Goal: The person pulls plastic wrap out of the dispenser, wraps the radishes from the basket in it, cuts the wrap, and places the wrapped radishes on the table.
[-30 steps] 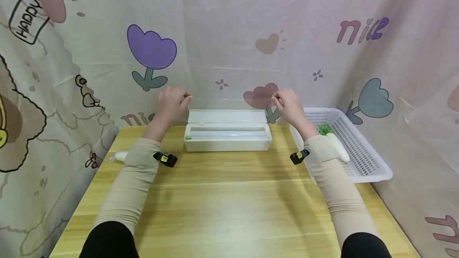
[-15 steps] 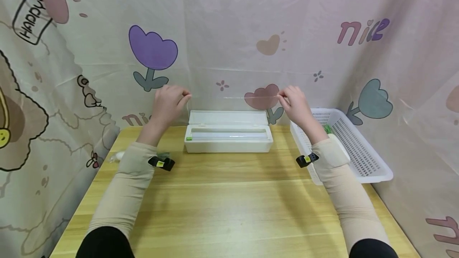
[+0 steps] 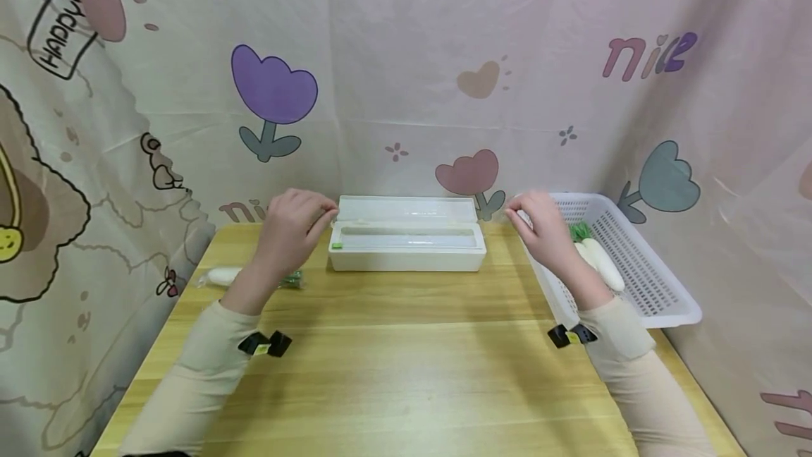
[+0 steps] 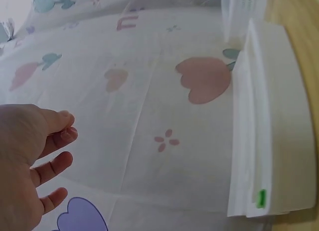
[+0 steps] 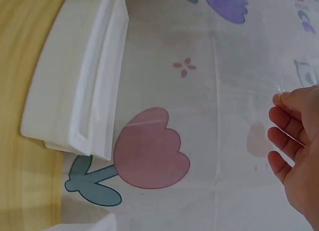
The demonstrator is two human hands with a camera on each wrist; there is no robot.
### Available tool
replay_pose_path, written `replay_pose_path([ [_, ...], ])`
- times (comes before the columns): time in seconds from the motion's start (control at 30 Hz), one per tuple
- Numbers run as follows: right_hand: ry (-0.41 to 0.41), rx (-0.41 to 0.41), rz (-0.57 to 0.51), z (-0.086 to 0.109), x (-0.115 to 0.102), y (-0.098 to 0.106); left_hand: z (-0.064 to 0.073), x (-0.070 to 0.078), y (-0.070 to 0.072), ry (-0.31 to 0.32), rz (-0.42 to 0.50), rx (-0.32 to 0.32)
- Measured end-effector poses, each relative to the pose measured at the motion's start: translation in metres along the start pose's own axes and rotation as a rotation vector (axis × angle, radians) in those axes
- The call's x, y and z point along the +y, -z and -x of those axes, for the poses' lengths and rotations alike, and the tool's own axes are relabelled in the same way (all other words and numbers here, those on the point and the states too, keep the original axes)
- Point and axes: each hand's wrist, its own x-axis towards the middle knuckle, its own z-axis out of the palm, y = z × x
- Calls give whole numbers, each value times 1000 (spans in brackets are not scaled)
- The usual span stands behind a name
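My left hand pinches one corner of a sheet of clear cling film between thumb and forefinger, left of the white cling film dispenser. On the other side my right hand pinches the opposite corner, by the basket's back left corner. Stretched between them, the film shows only as faint glints, with fine creases at the right thumb in the right wrist view. The dispenser's lid is raised, the film roll lies inside, and a green cutter slider sits at its left end.
A white slotted basket holds white radishes with green tops on the right. A film-wrapped white radish lies at the left, partly behind the left forearm. The wooden table meets a printed curtain at the back.
Both hands have drawn back towards the person, lower and farther apart, still pinching the film. The film has come down in front of the raised lid. The dispenser has stayed in place.
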Motion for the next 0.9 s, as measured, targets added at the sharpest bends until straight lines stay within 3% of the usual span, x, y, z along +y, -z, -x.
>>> replay_pose_path([
  [0.13, 45, 18, -4, 17, -10, 5, 18, 10, 4, -60, -6, 8],
  [0.23, 56, 27, 0, 23, -15, 7, 24, 15, 7, -81, -13, -2],
  [0.33, 48, 28, 15, 17, -17, 8, 18, 15, 9, -90, -37, -5],
  [0.43, 5, 21, 15, 3, -15, 9, 4, 12, 10, -73, -46, -8],
  [0.53, -61, 21, 2, -13, -9, 6, -14, 4, 9, 9, -27, -43],
  [0.73, -178, -3, -1, -48, 3, -1, -49, -12, 5, 248, 5, -170],
  [0.8, -204, -10, 8, -58, 6, -3, -58, -17, 4, 284, 11, -183],
  [0.9, -227, -12, 23, -69, 9, -4, -68, -21, 3, 290, 17, -163],
])
